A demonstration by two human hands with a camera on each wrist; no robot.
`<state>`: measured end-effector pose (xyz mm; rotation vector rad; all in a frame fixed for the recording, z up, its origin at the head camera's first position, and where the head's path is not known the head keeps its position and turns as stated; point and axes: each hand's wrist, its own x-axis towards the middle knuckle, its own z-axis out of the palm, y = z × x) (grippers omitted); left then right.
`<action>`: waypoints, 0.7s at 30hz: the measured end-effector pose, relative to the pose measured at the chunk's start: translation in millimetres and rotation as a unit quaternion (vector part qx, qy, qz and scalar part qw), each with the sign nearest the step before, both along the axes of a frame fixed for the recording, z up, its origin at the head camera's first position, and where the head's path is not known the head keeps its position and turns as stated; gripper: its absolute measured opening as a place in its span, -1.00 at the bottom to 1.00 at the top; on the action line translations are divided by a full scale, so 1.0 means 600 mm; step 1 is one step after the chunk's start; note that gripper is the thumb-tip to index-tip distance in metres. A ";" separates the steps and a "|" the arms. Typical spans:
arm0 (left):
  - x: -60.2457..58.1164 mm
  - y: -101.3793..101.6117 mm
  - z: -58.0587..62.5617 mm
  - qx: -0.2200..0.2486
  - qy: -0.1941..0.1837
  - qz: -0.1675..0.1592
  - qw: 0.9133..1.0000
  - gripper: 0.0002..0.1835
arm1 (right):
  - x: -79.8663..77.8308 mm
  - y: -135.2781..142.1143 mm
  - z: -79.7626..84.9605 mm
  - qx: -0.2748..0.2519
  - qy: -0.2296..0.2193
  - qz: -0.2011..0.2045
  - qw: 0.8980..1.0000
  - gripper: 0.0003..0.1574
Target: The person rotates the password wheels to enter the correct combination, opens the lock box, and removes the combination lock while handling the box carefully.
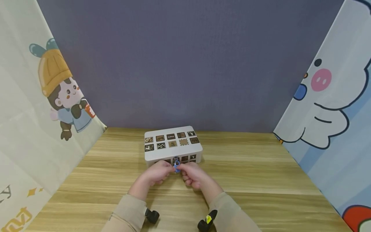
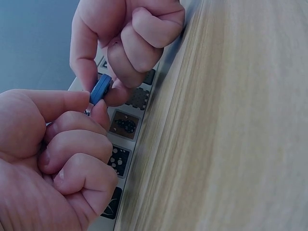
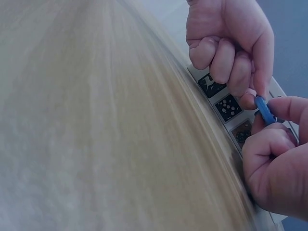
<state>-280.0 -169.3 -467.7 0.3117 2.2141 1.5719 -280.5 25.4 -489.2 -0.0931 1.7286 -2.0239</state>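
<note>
A white box (image 1: 173, 153) printed with rows of brown square pictures lies on the wooden table. At the middle of its front side, by a metal latch (image 1: 175, 158), hangs a small blue padlock (image 1: 176, 166). My left hand (image 1: 158, 172) pinches the padlock from the left between thumb and forefinger, the other fingers curled. From the right, my right hand (image 1: 195, 175) pinches it too. Both wrist views show the blue body (image 2: 100, 89) between the fingertips of the two hands, close against the box front. The fingers hide part of the padlock.
The wooden table (image 1: 246, 174) spreads to both sides of the box. A grey-blue partition (image 1: 185, 64) rises behind it. Cartoon-printed cloths stand at left (image 1: 23, 129) and right (image 1: 347, 135). Black wrist cameras sit on both beige sleeves.
</note>
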 end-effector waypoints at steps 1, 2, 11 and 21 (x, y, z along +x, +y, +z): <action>0.000 0.000 0.000 0.001 0.000 0.000 1.000 -0.74 | -0.001 -0.001 -0.001 0.002 0.002 0.000 1.000 -0.81; 0.000 0.000 -0.001 0.001 -0.001 0.000 1.000 -0.74 | -0.001 -0.001 -0.002 0.004 0.003 0.000 1.000 -0.81; 0.001 0.002 0.001 0.006 0.000 -0.003 1.000 -0.76 | -0.004 -0.005 -0.009 0.012 0.010 -0.006 1.000 -0.79; 0.000 0.005 0.003 0.007 -0.005 -0.004 1.000 -0.77 | -0.006 -0.005 -0.008 0.013 0.003 -0.006 1.000 -0.78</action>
